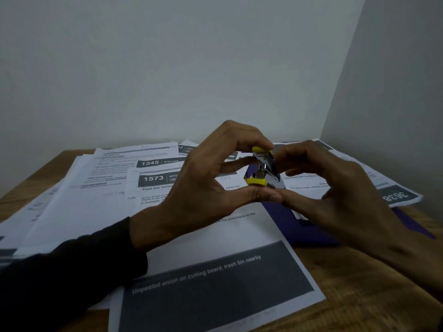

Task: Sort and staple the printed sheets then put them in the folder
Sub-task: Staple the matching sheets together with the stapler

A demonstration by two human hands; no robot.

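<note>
Both hands meet above the paper-strewn counter [374,291], holding a small yellow-and-metal stapler [263,170] between them. The left hand [203,185], coming out of a dark sleeve [67,271], pinches it from above and below — forefinger curled over the upper yellow end, thumb under the lower yellow end. The right hand [335,197] has its fingers curled in against the stapler's far side, thumb tip touching the left thumb; how firmly it grips is hard to make out, since the fingertips are hidden behind the metal body. The stapler appears hinged open, its two yellow ends well apart, though its inner parts are too small to read.

Beneath the hands lie printed sheets [103,188] in loose, overlapping layers. One sheet headed 1573 [215,240] lies nearest, its text partly covered by the left hand and its lower edge cut off by the frame. A sheet numbered 3638 [395,195] lies upside down at the right. A purple folder [294,228] lies flat on the counter — mostly buried under sheets and the right hand, only a corner showing.
</note>
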